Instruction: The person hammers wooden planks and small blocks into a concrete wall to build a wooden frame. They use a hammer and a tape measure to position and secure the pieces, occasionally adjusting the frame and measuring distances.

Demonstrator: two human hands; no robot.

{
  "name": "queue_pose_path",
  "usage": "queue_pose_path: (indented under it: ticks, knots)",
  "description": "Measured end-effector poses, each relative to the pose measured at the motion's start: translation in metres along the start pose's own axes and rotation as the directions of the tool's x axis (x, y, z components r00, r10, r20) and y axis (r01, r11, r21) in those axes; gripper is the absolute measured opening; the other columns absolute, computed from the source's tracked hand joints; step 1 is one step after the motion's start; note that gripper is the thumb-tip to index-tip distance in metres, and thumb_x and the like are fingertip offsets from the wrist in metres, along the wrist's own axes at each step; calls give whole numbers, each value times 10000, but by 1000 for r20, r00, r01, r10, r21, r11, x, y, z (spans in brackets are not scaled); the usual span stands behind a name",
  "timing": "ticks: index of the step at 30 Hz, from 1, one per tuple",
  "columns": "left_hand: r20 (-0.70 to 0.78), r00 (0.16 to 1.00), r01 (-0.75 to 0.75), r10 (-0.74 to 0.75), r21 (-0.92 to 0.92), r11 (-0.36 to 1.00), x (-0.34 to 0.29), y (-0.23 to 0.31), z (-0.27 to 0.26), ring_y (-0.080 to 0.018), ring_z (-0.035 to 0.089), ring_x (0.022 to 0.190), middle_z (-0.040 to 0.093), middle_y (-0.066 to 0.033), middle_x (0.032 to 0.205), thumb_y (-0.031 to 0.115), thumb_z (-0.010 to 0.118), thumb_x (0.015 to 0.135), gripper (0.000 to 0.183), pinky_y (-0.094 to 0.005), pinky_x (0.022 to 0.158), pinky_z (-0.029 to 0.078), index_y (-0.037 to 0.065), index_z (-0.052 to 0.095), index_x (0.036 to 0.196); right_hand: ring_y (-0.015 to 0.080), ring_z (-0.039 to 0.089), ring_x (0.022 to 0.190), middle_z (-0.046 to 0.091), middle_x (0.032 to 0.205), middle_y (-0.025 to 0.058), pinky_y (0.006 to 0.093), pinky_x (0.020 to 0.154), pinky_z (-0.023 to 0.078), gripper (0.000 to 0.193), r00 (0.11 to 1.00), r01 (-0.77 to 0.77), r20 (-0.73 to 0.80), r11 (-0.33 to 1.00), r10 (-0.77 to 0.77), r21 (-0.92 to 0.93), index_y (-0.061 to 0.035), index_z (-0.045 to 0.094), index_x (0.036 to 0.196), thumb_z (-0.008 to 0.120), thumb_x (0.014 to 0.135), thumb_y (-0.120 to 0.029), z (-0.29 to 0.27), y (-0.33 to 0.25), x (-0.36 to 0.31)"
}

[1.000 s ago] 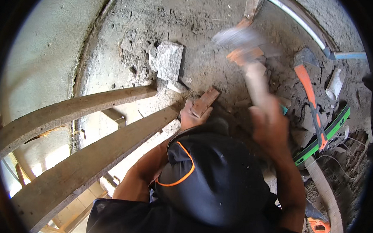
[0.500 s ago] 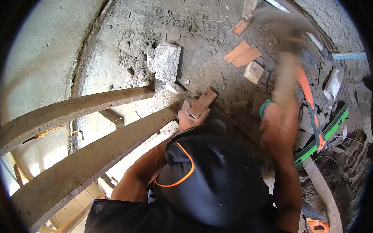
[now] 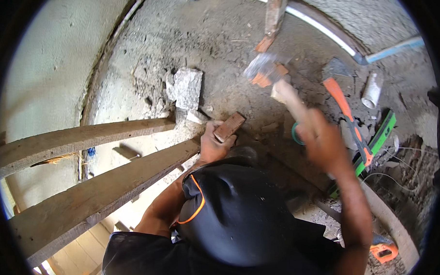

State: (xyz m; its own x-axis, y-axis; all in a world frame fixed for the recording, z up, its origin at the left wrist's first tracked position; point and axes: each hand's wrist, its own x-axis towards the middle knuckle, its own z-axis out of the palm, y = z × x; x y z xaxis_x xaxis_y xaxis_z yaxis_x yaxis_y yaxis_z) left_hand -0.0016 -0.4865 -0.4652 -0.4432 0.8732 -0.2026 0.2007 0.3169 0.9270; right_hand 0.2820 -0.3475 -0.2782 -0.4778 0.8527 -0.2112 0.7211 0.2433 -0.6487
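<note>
My left hand [image 3: 214, 146] grips a short reddish-brown wood block [image 3: 230, 127], fingers closed round its lower end. The block tilts up to the right, near the end of a long timber. Over to the right, my right hand [image 3: 322, 139] is wrapped round the pale wooden handle of a hammer [image 3: 295, 102]. Motion smears this hand and the metal head, which hangs over some orange-brown wood pieces; its exact shape is hard to read. A gap separates the hammer from the block.
Two long timbers [image 3: 110, 177] slant in from the left. Broken concrete [image 3: 186, 88] lies ahead. At right are an orange-handled tool [image 3: 347, 113], a green level [image 3: 375, 144], a white pipe piece [image 3: 372, 90] and an orange saw handle [image 3: 384, 251]. An upright post [image 3: 275, 14] stands at the back.
The hammer has swung, its head now farther left and tilted toward the middle. My right hand has shifted slightly left. The left hand keeps its hold on the block. The whole view has shifted.
</note>
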Motion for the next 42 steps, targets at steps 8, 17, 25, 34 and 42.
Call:
queue_pose_path:
  ticks: [8,17,25,34,42]
  knots:
    - [123,991,-78,42,303,950,34,59,-9,-248,696,841,719,-157,917,246,821,836,436,-409,805,554,7,617,1139,132,588,700,639,786,58,303,673,461,365,786,74,-619,992,4,100,4,629,1305,624,1053,-259,-171,-59,-55]
    - [154,937,-271,313,-244,931,114,219,11,-131,638,819,648,-33,935,215,862,878,404,-302,683,555,27,596,1117,70,485,525,530,710,11,218,490,414,351,385,623,-916,764,-113,167,-10,585,1307,548,1114,-301,-241,-101,-122]
    - [-6,719,-687,695,-156,710,138,370,38,-150,632,911,630,-69,1054,20,833,775,564,-293,794,551,38,499,1229,71,480,537,522,692,19,226,506,410,360,332,748,-922,652,-202,127,13,567,1306,565,1093,-278,-249,-82,-145]
    - [126,431,-902,894,32,431,136,424,42,-209,587,1021,588,-82,1135,234,889,776,556,-399,948,511,59,606,1221,59,475,542,530,683,16,203,502,392,376,259,778,-937,625,-233,59,36,564,1287,612,1056,-258,-255,-66,-165]
    - [419,676,-193,606,-694,694,189,505,94,-299,645,1075,618,-174,1164,299,837,900,616,-488,1022,579,-17,561,1350,114,516,488,541,667,54,252,477,476,430,277,923,-917,343,-286,172,20,475,1312,549,1103,-348,-254,-72,-147]
